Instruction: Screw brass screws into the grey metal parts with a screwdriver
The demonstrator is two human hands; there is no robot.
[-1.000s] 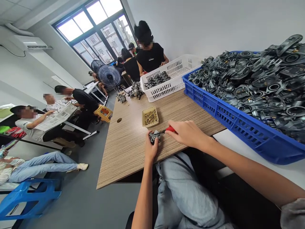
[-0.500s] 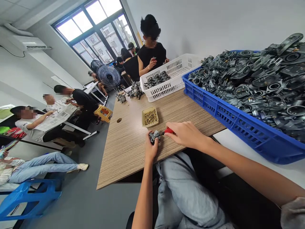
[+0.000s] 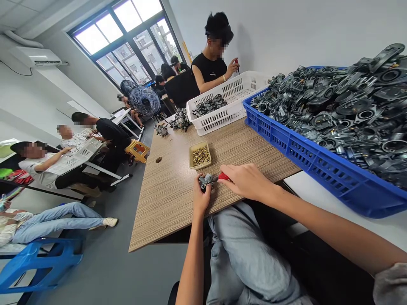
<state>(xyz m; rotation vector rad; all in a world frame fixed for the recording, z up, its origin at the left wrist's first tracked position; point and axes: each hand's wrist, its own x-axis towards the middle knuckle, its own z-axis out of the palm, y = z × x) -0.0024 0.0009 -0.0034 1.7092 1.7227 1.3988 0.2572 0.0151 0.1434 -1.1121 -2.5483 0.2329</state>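
Seemingly midway through one small metal part point(image 3: 208, 179), held in the curled left hand point(image 3: 201, 195) over the wooden table point(image 3: 165, 199), with a red-handled tool point(image 3: 223, 176) gripped in the closed right hand point(image 3: 246, 180) and aimed at it. Impossible to tell finished from unfinished among heaped castings point(image 3: 337, 106) in the blue crate point(image 3: 286, 144). In hand: grey, knobbly, partly covered.

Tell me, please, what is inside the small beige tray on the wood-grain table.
The small beige tray holds a heap of gold-coloured, screw-like metal pieces. Whatever lies beneath the top layer is covered and cannot be seen.
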